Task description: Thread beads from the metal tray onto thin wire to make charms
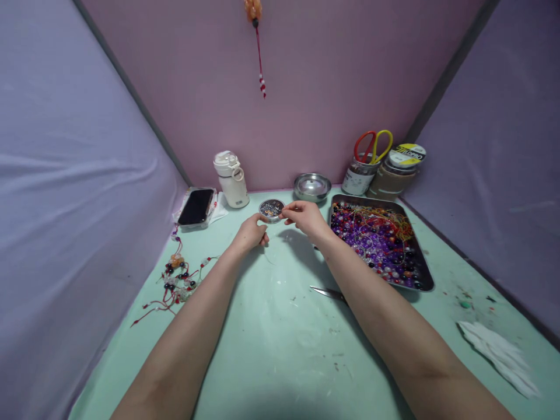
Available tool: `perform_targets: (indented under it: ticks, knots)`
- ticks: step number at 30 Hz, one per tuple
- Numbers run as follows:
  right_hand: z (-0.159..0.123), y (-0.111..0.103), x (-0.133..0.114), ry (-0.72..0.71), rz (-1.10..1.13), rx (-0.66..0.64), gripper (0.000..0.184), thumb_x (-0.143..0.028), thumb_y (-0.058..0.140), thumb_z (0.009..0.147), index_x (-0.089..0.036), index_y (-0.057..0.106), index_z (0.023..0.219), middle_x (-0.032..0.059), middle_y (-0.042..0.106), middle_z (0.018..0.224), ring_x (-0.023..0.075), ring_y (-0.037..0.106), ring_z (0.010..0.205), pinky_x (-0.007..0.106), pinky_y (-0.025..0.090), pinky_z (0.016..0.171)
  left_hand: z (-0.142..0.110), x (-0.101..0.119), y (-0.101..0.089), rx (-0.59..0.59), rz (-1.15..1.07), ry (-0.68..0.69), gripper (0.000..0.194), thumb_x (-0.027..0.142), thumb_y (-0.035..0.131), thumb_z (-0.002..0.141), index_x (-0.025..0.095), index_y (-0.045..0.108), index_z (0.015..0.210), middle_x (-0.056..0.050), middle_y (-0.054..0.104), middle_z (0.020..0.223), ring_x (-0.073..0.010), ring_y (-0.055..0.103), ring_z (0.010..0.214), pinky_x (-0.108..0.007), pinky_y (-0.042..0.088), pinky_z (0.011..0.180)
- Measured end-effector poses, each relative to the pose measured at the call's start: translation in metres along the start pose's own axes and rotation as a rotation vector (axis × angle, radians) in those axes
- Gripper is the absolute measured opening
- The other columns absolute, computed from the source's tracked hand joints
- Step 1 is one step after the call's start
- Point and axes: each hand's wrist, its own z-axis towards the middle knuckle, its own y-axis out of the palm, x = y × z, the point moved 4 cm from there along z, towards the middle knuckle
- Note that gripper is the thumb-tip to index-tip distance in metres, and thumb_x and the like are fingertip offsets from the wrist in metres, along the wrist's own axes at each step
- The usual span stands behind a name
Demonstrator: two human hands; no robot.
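Observation:
A flat round spool [271, 208] with a dark printed label stands near the back of the table, in front of me. My left hand [251, 232] grips its lower left edge, thumb on the rim and the other fingers curled below. At the right edge of the spool, my right hand [307, 218] has thumb and forefinger pinched together; whatever is between them is too small to make out. A faint thin thread [270, 259] curves over the table below my left hand. Under my right forearm lies a pointed metal blade [326, 291], its handle end hidden.
To the right lies a dark tray [426, 274] of beads and cords. Behind it stand jars, one holding scissors [373, 146]. A metal bowl [312, 186], white bottle [231, 181] and phone [196, 207] line the back. Beaded strings [177, 277] lie left, a white cloth [499, 353] right.

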Motion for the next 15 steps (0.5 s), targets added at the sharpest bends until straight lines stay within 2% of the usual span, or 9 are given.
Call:
perform_targets:
  ticks: [8, 15]
  knots:
    - [0.0010, 0.0007, 0.0019, -0.010, 0.012, -0.020, 0.008, -0.022, 0.062, 0.069, -0.015, 0.062, 0.073, 0.0060, 0.070, 0.076, 0.0102, 0.058, 0.059, 0.019, 0.035, 0.047, 0.0036, -0.0060, -0.0030, 0.117, 0.140, 0.108, 0.033, 0.021, 0.057, 0.071, 0.020, 0.065, 0.102, 0.005, 0.053, 0.042, -0.0112, 0.045, 0.035, -0.023, 0.036, 0.047]
    - [0.0004, 0.0003, 0.0023, 0.012, 0.014, -0.036, 0.014, -0.026, 0.063, 0.068, -0.015, 0.063, 0.076, 0.0056, 0.071, 0.078, 0.0108, 0.059, 0.061, 0.021, 0.038, 0.052, 0.0026, -0.0058, 0.0016, 0.143, 0.206, 0.173, 0.034, 0.027, 0.057, 0.074, 0.022, 0.070, 0.105, 0.004, 0.051, 0.041, -0.0133, 0.049, 0.041, -0.025, 0.038, 0.055]
